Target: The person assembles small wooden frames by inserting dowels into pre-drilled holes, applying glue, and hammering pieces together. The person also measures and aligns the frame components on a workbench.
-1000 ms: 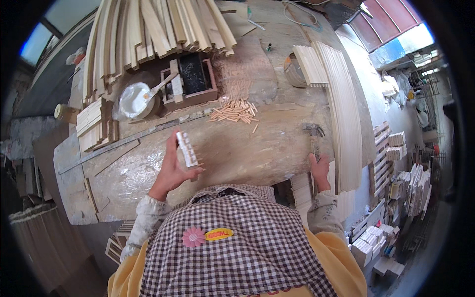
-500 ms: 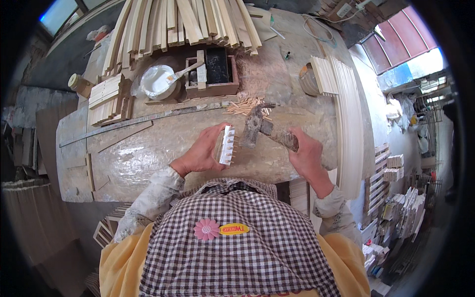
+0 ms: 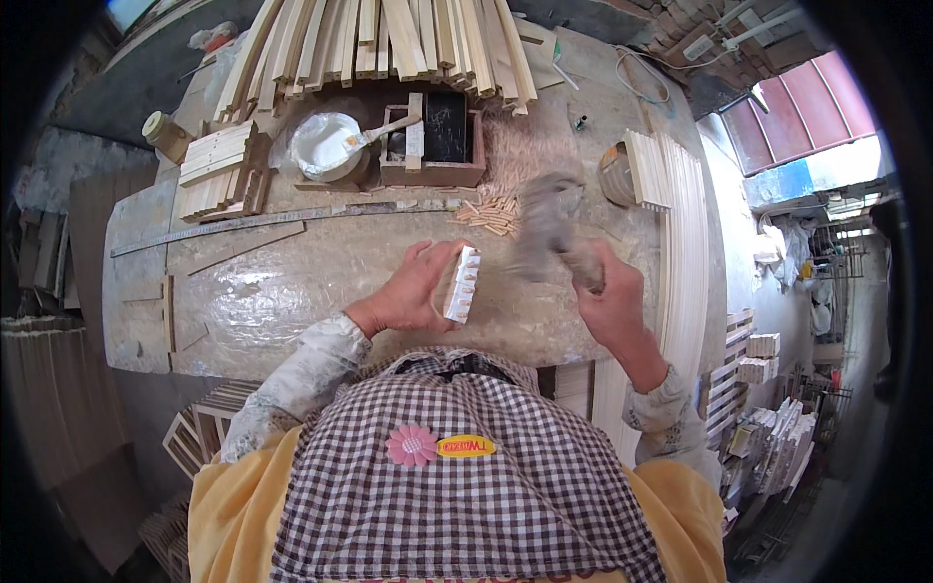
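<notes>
My left hand is closed around a small bundle of wood pieces, held tilted over the workbench. The bundle's white-coated end faces right, and a row of short wooden pegs sticks out of it. A hammer, smeared by motion, is gripped by its handle in my right hand. Its head hangs to the right of the bundle, apart from it. Beyond the bundle, a loose heap of wooden dowel pegs lies on the bench.
A bowl of white paste and a wooden box with a brush across it stand at the back. Wood strips are piled behind them. Short cut pieces sit left; long strips line the right edge. A ruler crosses the bench.
The hammer has swung up and to the right, away from the bundle, and its head is now blurred. The pegs stick out less from the bundle's end. The whole view has shifted slightly.
</notes>
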`<action>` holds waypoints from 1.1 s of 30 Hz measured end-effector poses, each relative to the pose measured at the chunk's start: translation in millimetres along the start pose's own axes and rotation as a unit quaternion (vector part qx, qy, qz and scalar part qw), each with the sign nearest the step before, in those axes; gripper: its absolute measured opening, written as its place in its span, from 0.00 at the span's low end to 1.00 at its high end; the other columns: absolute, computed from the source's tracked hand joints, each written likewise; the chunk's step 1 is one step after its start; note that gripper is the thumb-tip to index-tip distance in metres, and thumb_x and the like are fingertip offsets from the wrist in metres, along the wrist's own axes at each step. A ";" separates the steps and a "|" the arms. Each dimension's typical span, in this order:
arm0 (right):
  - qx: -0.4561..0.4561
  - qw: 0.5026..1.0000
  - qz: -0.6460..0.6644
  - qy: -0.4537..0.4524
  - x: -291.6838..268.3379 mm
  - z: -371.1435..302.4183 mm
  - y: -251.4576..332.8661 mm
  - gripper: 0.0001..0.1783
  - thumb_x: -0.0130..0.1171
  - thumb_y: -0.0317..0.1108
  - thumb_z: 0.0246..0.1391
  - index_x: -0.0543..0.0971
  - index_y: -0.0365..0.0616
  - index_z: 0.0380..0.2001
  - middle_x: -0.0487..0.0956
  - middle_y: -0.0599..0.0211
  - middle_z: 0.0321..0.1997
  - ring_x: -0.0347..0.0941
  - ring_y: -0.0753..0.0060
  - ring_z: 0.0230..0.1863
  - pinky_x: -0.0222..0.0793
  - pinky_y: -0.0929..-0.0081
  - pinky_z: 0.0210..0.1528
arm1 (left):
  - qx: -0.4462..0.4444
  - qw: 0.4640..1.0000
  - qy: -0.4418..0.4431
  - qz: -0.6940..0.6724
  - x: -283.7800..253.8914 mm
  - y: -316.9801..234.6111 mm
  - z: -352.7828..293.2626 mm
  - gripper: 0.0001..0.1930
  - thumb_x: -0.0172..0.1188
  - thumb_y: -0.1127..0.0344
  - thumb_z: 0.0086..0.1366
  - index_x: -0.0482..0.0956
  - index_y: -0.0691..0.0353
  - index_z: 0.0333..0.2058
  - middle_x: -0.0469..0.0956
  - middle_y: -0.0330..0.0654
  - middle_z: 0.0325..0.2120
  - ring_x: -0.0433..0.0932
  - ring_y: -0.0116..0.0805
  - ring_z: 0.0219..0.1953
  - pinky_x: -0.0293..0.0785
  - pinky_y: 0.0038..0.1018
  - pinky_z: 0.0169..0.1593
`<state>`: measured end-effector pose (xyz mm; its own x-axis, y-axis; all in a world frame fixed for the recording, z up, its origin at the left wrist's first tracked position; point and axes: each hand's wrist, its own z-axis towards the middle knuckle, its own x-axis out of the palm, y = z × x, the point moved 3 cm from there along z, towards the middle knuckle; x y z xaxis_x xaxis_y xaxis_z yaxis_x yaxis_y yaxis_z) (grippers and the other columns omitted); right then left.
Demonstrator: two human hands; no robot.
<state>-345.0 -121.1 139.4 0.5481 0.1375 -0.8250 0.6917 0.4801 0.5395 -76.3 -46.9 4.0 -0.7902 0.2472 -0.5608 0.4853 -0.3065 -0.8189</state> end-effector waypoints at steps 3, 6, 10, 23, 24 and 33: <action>-0.007 1.000 0.011 -0.023 12.5 -8.2 -18.2 0.26 0.66 0.24 0.40 0.80 0.49 0.48 0.84 0.54 0.37 0.83 0.48 0.38 0.77 0.59 0.36 | -0.003 1.000 0.009 -0.003 -0.6 -1.5 3.7 0.66 0.82 0.48 0.41 0.49 0.62 0.74 0.66 0.52 0.66 0.65 0.50 0.70 0.40 0.51 0.76; -0.057 0.982 -0.159 0.078 24.2 -9.9 -26.9 0.25 0.65 0.24 0.42 0.79 0.49 0.48 0.84 0.55 0.37 0.83 0.50 0.39 0.77 0.61 0.37 | -0.002 1.000 0.003 0.010 -0.2 -2.4 3.8 0.67 0.81 0.48 0.41 0.48 0.61 0.74 0.65 0.52 0.66 0.64 0.49 0.70 0.39 0.53 0.76; -0.039 0.993 -0.099 0.057 14.3 -8.8 -7.2 0.25 0.64 0.23 0.42 0.78 0.48 0.48 0.82 0.57 0.33 0.82 0.49 0.35 0.76 0.59 0.35 | 0.002 1.000 -0.002 0.020 1.5 3.0 1.4 0.67 0.81 0.47 0.41 0.48 0.61 0.74 0.65 0.51 0.66 0.64 0.49 0.70 0.38 0.54 0.76; 0.046 0.993 -0.087 0.058 43.6 -61.5 -61.4 0.30 0.65 0.28 0.42 0.76 0.45 0.54 0.83 0.49 0.44 0.81 0.42 0.45 0.76 0.54 0.45 | -0.015 1.000 -0.007 -0.002 1.7 5.0 -2.9 0.66 0.81 0.49 0.38 0.51 0.58 0.74 0.64 0.49 0.67 0.60 0.52 0.71 0.44 0.46 0.75; 0.102 0.990 -0.097 0.028 48.9 -71.3 -82.2 0.29 0.66 0.31 0.45 0.76 0.45 0.54 0.83 0.48 0.45 0.81 0.40 0.45 0.75 0.52 0.46 | -0.008 1.000 -0.012 -0.003 1.4 4.8 -3.3 0.66 0.81 0.49 0.38 0.51 0.58 0.74 0.64 0.50 0.67 0.60 0.51 0.71 0.45 0.46 0.75; 0.427 0.882 -0.197 0.008 62.3 -140.0 -224.1 0.32 0.70 0.54 0.53 0.77 0.38 0.50 0.82 0.44 0.45 0.78 0.37 0.50 0.71 0.46 0.53 | 0.009 0.998 -0.044 -0.041 6.3 -2.4 -2.1 0.60 0.79 0.52 0.47 0.52 0.61 0.74 0.65 0.53 0.65 0.63 0.54 0.69 0.51 0.46 0.73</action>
<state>-531.7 -98.8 -56.5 0.1841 0.1205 -0.9755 0.9328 -0.3342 0.1348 -81.7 -42.7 2.3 -0.8574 0.1912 -0.4778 0.4110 -0.3043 -0.8594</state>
